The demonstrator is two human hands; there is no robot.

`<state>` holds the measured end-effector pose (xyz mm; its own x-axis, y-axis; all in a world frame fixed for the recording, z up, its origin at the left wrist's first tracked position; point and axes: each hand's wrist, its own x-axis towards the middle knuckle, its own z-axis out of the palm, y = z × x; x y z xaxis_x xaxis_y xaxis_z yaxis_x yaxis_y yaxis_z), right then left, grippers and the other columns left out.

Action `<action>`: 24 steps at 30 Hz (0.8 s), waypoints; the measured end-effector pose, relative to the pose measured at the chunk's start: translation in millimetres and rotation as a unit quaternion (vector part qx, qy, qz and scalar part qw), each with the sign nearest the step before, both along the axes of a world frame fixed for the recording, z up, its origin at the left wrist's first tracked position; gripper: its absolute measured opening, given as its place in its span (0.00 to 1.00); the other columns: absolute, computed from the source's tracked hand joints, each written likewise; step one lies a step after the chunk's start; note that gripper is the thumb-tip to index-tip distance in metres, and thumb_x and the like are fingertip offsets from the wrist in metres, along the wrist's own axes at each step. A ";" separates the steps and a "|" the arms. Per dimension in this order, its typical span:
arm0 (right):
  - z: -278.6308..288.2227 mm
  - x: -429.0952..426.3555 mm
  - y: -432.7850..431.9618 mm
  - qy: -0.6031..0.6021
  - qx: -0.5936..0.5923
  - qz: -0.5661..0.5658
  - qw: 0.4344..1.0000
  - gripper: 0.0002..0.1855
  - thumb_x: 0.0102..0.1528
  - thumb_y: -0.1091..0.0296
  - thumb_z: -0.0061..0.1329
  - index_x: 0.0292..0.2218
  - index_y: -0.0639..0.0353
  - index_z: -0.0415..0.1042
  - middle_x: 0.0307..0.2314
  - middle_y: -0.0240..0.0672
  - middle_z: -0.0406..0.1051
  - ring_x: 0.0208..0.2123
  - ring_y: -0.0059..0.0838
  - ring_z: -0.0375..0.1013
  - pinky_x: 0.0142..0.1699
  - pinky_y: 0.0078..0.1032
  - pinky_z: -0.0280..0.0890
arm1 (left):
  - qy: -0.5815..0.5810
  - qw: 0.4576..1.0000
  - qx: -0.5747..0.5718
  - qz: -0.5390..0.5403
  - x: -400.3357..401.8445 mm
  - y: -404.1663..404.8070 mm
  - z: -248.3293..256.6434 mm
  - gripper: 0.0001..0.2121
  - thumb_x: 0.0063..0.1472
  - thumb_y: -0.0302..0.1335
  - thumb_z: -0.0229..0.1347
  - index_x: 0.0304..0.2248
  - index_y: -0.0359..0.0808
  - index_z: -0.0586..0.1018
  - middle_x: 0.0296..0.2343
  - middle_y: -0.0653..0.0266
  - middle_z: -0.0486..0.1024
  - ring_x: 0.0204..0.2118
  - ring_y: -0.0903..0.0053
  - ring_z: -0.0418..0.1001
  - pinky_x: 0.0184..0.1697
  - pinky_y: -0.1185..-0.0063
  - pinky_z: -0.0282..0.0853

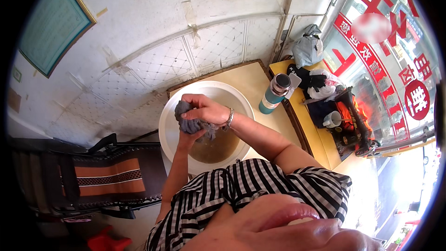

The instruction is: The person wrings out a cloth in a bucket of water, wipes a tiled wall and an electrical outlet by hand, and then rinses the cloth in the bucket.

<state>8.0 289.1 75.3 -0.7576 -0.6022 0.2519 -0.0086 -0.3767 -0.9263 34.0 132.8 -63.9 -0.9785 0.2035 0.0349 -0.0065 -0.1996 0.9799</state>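
Note:
A wet, bunched grey cloth (190,123) is gripped between both hands above a white basin (166,127). My right hand (209,111), with a metal bracelet at the wrist, closes over the cloth's upper side. From below, my left hand (190,137) is wrapped around its lower part; some of those fingers are hidden behind the cloth. A loose end of the cloth hangs towards the murky brownish water (219,148) in the basin.
The basin stands on a cream tabletop (240,75) against the wall. A teal vacuum flask (275,94) is to its right. Beyond are a yellow table (313,139), a black sewing machine (353,122), a mug (332,119) and plastic bags (306,50). A folding recliner (111,177) lies left.

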 end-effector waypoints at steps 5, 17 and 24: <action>35.5 16.5 15.2 -0.051 -0.065 -0.023 0.996 0.04 0.48 0.79 0.44 0.26 0.60 0.62 0.22 0.28 0.66 0.27 0.17 0.64 0.34 0.17 0.61 | -0.057 0.998 -0.009 -0.009 1.8 10.1 7.9 0.28 0.39 0.22 0.63 0.43 0.35 0.67 0.36 0.69 0.68 0.39 0.81 0.67 0.40 0.82 0.65; -17.6 -6.8 72.4 -0.269 -0.073 -0.260 0.924 0.11 0.52 0.61 0.47 0.33 0.58 0.67 0.28 0.30 0.69 0.30 0.23 0.69 0.37 0.22 0.65 | -0.073 0.947 0.312 0.036 -11.9 -0.2 33.4 0.28 0.45 0.20 0.46 0.50 0.26 0.60 0.48 0.53 0.61 0.50 0.63 0.60 0.56 0.70 0.53; -157.5 4.4 41.7 -0.502 0.066 -0.064 0.860 0.33 0.49 0.35 0.39 0.49 0.48 0.61 0.49 0.37 0.58 0.52 0.37 0.54 0.55 0.49 0.43 | -0.057 0.919 0.390 0.003 -9.6 6.6 52.6 0.29 0.43 0.26 0.45 0.48 0.25 0.61 0.48 0.52 0.61 0.51 0.62 0.59 0.55 0.69 0.53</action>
